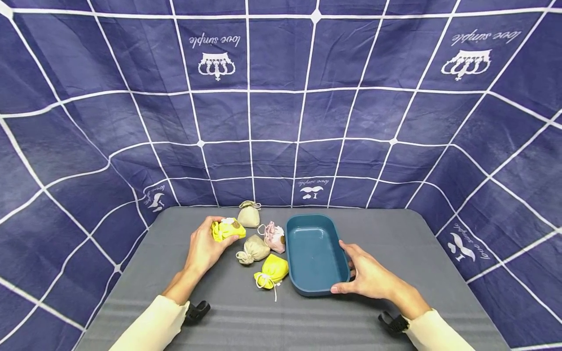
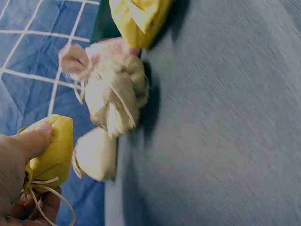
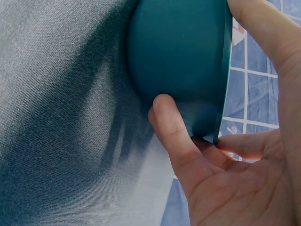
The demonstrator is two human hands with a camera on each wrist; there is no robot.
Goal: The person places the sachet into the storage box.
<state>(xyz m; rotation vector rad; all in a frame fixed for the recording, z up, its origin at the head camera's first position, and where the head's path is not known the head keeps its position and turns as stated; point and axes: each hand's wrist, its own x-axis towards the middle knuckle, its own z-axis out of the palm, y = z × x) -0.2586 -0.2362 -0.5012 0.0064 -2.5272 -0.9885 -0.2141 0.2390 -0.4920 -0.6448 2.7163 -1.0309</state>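
Grey table (image 1: 395,234): left grip (image 1: 206,248) around yellow pouch (image 1: 226,230), right grip (image 1: 373,278) clasping empty blue tray (image 1: 307,290).

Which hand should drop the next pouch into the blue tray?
Left, probably. The left hand already grips a yellow pouch, with the other pouches beside it. The right hand holds the near right corner of the blue tray, steadying it.

Small yellow drawstring pouch (image 1: 225,230), plump and wrinkled, cream cord trailing loose, gripped in left hand (image 1: 206,248) at the left edge of a pouch cluster on grey table. Teal rectangular tray (image 1: 295,280), shallow, rounded corners, nothing inside, lying flat and lengthwise at table centre; held at near right corner by right hand (image 1: 371,278), thumb against outer wall.
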